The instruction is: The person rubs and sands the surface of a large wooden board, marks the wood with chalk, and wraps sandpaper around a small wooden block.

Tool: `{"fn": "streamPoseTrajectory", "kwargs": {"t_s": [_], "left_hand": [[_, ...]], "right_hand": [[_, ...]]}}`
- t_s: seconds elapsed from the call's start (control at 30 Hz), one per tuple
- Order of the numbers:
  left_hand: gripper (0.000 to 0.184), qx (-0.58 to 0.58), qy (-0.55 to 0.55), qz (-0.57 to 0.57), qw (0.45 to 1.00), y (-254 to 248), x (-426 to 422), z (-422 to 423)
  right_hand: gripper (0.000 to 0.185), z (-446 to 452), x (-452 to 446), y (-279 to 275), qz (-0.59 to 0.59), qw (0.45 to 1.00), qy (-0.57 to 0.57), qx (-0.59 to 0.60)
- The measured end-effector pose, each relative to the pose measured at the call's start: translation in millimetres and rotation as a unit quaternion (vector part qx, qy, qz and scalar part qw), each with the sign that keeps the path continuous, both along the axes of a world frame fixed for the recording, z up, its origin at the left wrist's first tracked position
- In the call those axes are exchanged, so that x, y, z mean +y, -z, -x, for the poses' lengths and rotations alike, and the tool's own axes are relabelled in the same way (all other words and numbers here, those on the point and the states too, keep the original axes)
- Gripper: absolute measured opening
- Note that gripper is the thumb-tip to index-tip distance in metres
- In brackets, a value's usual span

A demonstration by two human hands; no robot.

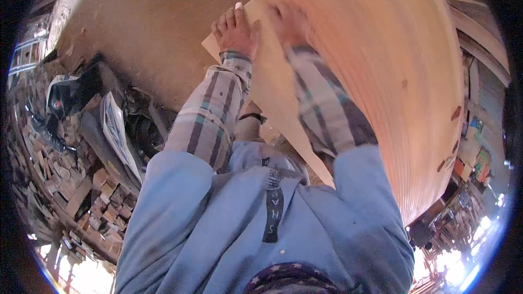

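Note:
A large wooden panel (403, 76) with reddish-brown grain fills the right half of the head view. Along its left side runs a paler, smooth strip (275, 87); whether this is part of the panel or a separate sheet I cannot tell. My left hand (237, 31) is at the far left end of the pale strip, fingers stretched out and apart, with nothing seen in it. Over the panel's grained surface, just right of the pale strip, is my right hand (291, 24). Motion blurs its fingers, so their pose and anything under them are unclear.
Brown ground (136, 32) lies beyond the panel to the left. Many small wood offcuts (109, 201) are heaped at the lower left, near a black bag-like object (76, 95) and a leaning printed sheet (117, 130). Long boards (479, 32) lie at the right.

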State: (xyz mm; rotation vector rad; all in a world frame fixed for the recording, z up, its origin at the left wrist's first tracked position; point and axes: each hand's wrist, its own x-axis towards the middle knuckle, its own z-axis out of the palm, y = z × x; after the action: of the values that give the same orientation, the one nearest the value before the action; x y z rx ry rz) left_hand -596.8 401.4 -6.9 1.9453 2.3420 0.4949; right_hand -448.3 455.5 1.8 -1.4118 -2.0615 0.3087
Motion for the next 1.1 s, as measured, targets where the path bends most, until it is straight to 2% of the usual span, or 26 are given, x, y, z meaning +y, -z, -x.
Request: {"fn": "streamPoseTrajectory", "kwargs": {"t_s": [0.03, 0.07, 0.1, 0.13, 0.17, 0.23, 0.27, 0.33, 0.4, 0.47, 0.5, 0.53, 0.6, 0.67, 0.7, 0.73, 0.77, 0.8, 0.87, 0.9, 0.97, 1.03, 1.1], "left_hand": [[0.071, -0.009, -0.006, 0.006, 1.000, -5, 0, 0], [0.070, -0.018, -0.013, 0.013, 1.000, -8, -1, -1], [0.070, -0.027, -0.015, 0.013, 0.999, -10, -2, -2], [0.070, -0.028, -0.016, 0.019, 0.999, -11, -2, -2], [0.070, -0.026, -0.018, 0.023, 0.999, -11, -1, -3], [0.070, -0.013, -0.021, 0.024, 0.999, -11, 1, -2], [0.070, 0.005, -0.015, 0.029, 0.999, -10, 0, -2], [0.070, -0.002, -0.016, 0.029, 0.999, -9, -2, -5], [0.069, -0.001, -0.018, 0.025, 1.000, -12, 0, -4], [0.070, -0.028, -0.003, 0.015, 0.999, -15, -1, -2], [0.070, -0.022, -0.003, 0.016, 1.000, -15, -1, 0], [0.070, -0.005, -0.012, 0.038, 0.999, -13, 3, 2], [0.070, -0.002, -0.005, 0.060, 0.998, -12, 0, -6], [0.070, -0.016, -0.024, 0.050, 0.998, -13, 2, -5], [0.070, -0.010, -0.024, 0.053, 0.998, -8, 2, -4], [0.070, -0.021, -0.019, 0.049, 0.998, -8, 0, -4], [0.070, -0.020, -0.015, 0.042, 0.999, -11, -1, -3], [0.070, -0.018, -0.011, 0.034, 0.999, -12, -1, -3], [0.069, -0.014, -0.008, 0.040, 0.999, -12, -1, -3], [0.068, -0.002, -0.012, 0.049, 0.999, -12, -1, -4], [0.068, -0.002, -0.011, 0.051, 0.999, -15, 0, -4], [0.067, 0.004, -0.012, 0.051, 0.999, -15, -1, -5], [0.066, 0.008, -0.008, 0.054, 0.998, -13, 1, -3]], "right_hand": [[0.025, -35, -34, 7, 0.005, 0.999, 0.000, -0.043], [0.024, -68, -74, -15, 0.037, 0.995, -0.007, -0.097], [0.021, -97, -108, -23, 0.081, 0.991, 0.051, -0.095], [0.019, -127, -145, -36, 0.079, 0.987, 0.047, -0.129], [0.017, -159, -176, -27, 0.136, 0.980, 0.106, -0.100], [0.014, -184, -203, -43, 0.173, 0.971, 0.123, -0.108], [0.014, -177, -192, -41, 0.175, 0.971, 0.119, -0.108], [0.012, -140, -151, -37, 0.082, 0.987, 0.060, -0.127], [0.015, -77, -82, -16, 0.116, 0.989, 0.052, -0.070], [0.027, -16, -11, -21, -0.059, 0.987, -0.061, -0.134], [0.030, 11, 21, -8, 0.009, 0.998, -0.057, -0.031], [0.032, 34, 45, -4, 0.050, 0.996, -0.049, -0.059], [0.033, 27, 42, -7, 0.094, 0.990, -0.024, -0.102], [0.029, -3, 0, -17, 0.012, 0.987, -0.042, -0.154], [0.027, -35, -33, -12, 0.044, 0.992, -0.030, -0.110], [0.029, -70, -72, -26, 0.079, 0.991, -0.010, -0.107], [0.033, -114, -112, -16, 0.142, 0.980, 0.006, -0.142], [0.029, -141, -151, -45, 0.076, 0.974, 0.013, -0.213], [0.014, -199, -213, -51, 0.127, 0.973, 0.091, -0.168], [0.014, -207, -224, -50, 0.124, 0.973, 0.093, -0.171], [0.012, -213, -235, -46, 0.143, 0.972, 0.130, -0.136], [0.010, -171, -190, -27, 0.029, 0.980, 0.075, -0.183], [0.019, -113, -126, -4, 0.077, 0.985, 0.033, -0.153]]}}
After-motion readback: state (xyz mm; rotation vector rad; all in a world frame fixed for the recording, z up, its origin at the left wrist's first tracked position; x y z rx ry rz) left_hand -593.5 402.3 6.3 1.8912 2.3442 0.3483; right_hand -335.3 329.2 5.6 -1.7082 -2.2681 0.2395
